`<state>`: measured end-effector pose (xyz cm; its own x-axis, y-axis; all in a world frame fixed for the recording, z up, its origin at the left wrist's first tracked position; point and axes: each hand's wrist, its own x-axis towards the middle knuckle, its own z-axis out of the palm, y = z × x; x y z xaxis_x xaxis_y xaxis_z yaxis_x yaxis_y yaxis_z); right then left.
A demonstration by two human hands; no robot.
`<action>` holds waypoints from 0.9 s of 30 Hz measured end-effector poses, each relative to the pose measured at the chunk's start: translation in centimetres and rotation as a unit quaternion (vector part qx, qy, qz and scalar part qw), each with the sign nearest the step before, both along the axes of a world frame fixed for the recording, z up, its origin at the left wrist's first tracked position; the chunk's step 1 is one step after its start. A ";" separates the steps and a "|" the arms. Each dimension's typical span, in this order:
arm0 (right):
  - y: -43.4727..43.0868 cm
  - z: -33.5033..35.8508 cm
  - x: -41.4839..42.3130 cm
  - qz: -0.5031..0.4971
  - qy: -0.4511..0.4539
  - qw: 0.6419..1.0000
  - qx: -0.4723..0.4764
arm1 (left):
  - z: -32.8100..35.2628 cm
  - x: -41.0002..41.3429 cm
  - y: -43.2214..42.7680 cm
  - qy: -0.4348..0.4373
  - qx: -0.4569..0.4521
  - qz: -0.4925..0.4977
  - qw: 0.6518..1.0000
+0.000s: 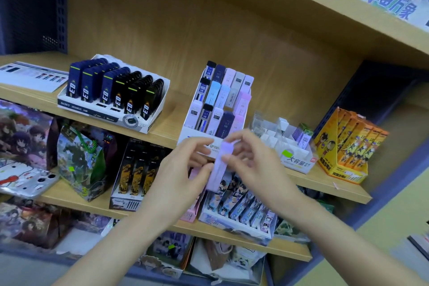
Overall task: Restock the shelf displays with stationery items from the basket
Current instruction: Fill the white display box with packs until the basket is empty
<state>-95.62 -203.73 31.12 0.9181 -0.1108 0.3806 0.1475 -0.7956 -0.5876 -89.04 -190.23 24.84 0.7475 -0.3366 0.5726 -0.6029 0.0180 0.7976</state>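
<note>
A pale lilac pencil-lead case [220, 165] is held upright in front of the middle shelf. My left hand [185, 169] pinches its lower left side and my right hand [250, 158] pinches its right edge near the top. Just behind them stands a white tiered display [219, 104] filled with lead cases in black, navy, blue, pink and lilac. The basket is out of view.
A tray of navy and black lead boxes [113, 93] sits to the left on the wooden shelf [167, 127]. To the right are a white divided display [285, 144] and an orange cartoon box [348, 146]. Lower shelves hold gift bags and pen boxes.
</note>
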 end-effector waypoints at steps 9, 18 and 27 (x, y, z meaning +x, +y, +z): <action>-2.4 3.8 6.5 -0.078 -0.122 0.989 -0.029 | 1.6 4.9 -0.8 -0.240 0.299 0.121 0.915; -2.7 3.6 8.8 -0.054 -0.069 0.981 -0.175 | 0.4 5.5 -0.6 -0.300 0.343 0.146 0.878; -3.2 1.7 9.3 -0.065 -0.106 0.957 -0.262 | 0.3 5.4 -0.5 -0.311 0.353 0.146 0.870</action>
